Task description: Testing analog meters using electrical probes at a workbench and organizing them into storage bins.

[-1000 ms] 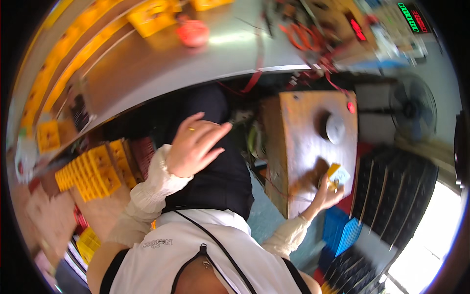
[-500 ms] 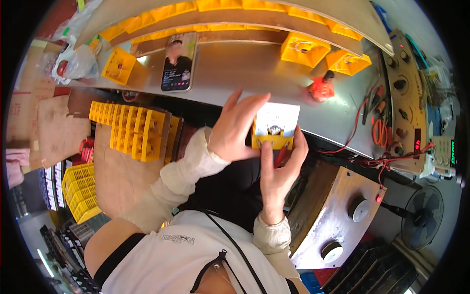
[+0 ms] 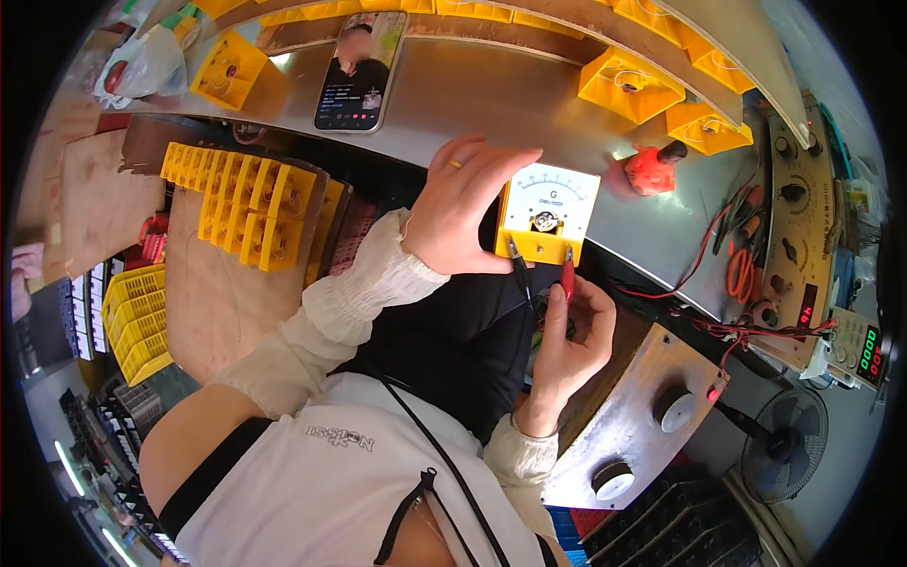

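A yellow galvanometer (image 3: 540,244) with a white dial face is held up in front of me, its small coil window showing at the lower middle. My left hand (image 3: 463,210) grips it by the left side, thumb low and fingers along the top edge. Against its lower left terminal rests a black test lead tip (image 3: 521,271). A red test lead tip (image 3: 568,274) meets the lower right terminal. Just beneath the meter, my right hand (image 3: 573,331) has its thumb and fingers closed around the lower end of the red tip.
On the metal bench (image 3: 472,85) lie a smartphone (image 3: 357,80) showing a video, a red bottle (image 3: 652,172) and orange-handled tools (image 3: 742,269). Yellow meter cases (image 3: 274,217) fill a board at left. A power supply (image 3: 855,345), knobbed metal box (image 3: 628,435) and fan (image 3: 784,444) are at right.
My right hand has dropped from the meter's lower right edge to the red tip below. The dial now reads more plainly, and both lead tips show. The whole view has shifted slightly.
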`<action>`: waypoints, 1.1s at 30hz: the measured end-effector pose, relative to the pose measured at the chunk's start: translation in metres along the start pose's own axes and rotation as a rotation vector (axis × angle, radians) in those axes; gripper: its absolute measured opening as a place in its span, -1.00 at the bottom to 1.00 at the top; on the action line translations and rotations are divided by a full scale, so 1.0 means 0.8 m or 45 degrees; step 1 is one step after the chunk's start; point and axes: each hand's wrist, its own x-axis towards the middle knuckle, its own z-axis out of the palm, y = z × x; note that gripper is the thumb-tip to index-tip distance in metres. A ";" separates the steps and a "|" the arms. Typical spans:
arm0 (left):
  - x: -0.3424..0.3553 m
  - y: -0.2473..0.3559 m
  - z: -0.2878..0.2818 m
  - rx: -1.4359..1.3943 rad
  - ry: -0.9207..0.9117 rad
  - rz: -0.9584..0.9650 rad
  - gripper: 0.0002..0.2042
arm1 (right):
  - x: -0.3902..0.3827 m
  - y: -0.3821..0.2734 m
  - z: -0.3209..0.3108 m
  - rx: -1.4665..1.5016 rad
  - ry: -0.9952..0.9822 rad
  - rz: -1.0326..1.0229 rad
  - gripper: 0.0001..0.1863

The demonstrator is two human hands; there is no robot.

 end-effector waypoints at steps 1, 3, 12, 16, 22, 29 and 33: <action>0.000 0.000 0.000 -0.010 0.022 0.025 0.05 | 0.000 0.000 0.001 0.004 -0.001 0.004 -0.76; 0.000 -0.001 -0.001 -0.006 -0.017 0.011 0.05 | -0.001 -0.001 0.000 -0.015 -0.002 0.032 -0.78; 0.004 -0.003 -0.022 -0.092 -0.101 0.106 0.05 | -0.015 -0.011 0.000 -0.046 -0.110 -0.061 -0.76; -0.006 0.006 -0.036 -0.177 -0.076 0.035 0.13 | -0.020 -0.020 0.002 -0.044 -0.116 -0.009 -0.76; -0.016 0.010 -0.048 -0.114 0.016 -0.030 0.18 | -0.016 -0.028 0.011 -0.032 -0.141 -0.144 -0.79; -0.016 0.023 -0.035 -0.028 0.021 0.084 0.10 | -0.005 -0.039 0.014 -0.166 -0.151 -0.301 -0.15; -0.021 0.059 0.020 0.059 0.060 0.405 -0.16 | -0.018 -0.012 0.007 -0.229 0.021 -0.297 0.06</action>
